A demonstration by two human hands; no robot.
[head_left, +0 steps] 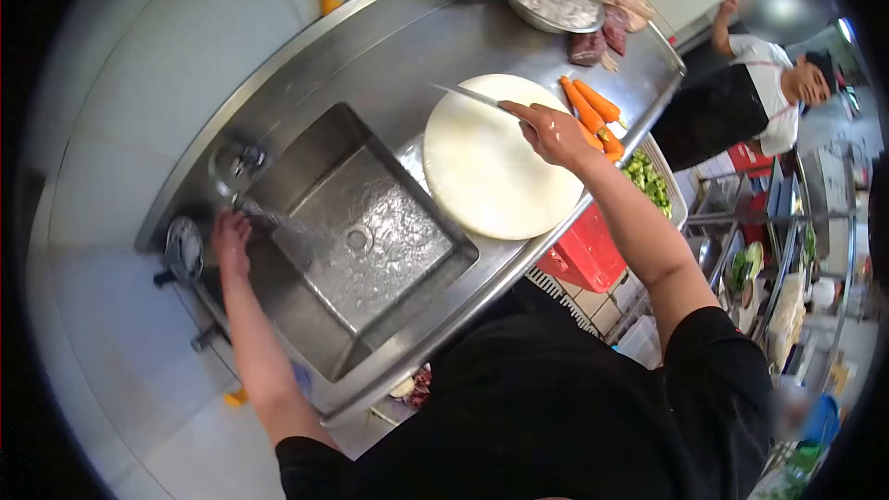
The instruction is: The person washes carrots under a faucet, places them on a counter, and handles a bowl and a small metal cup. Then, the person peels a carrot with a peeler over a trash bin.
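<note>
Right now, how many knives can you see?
1 knife: in the right hand, its blade reaching out past the edge of the round white cutting board. Others may be hidden among the cluttered shelves.

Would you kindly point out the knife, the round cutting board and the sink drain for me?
Knife [477,95]: head view, on the flat of the blade.
Round cutting board [503,159]: head view, mid-surface.
Sink drain [359,240]: head view, centre of the drain.

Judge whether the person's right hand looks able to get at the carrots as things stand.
Probably yes: the carrots lie close beside the right hand with nothing between, though the knife it holds may hamper grasping.
</note>
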